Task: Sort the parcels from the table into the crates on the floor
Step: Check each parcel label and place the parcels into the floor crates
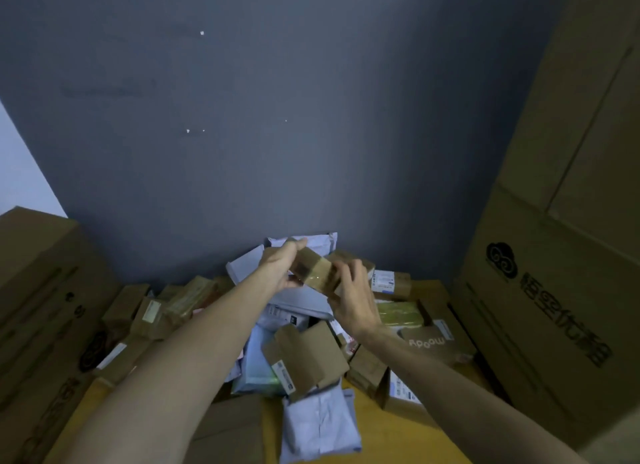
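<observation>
A small brown taped cardboard parcel (313, 268) is held up above the pile, between both hands. My left hand (278, 264) grips its left end, fingers over the top edge. My right hand (353, 299) grips its right end from below and the side. Beneath them lies a heap of parcels on a yellow table (381, 429): brown boxes such as one with a white label (304, 359), pale blue and white mailer bags (320, 423), and a green-taped box (400, 314). No crates are in view.
Large cardboard cartons stand at the left (38, 307) and at the right (554, 255), hemming in the table. A dark grey wall (277, 117) rises directly behind the pile.
</observation>
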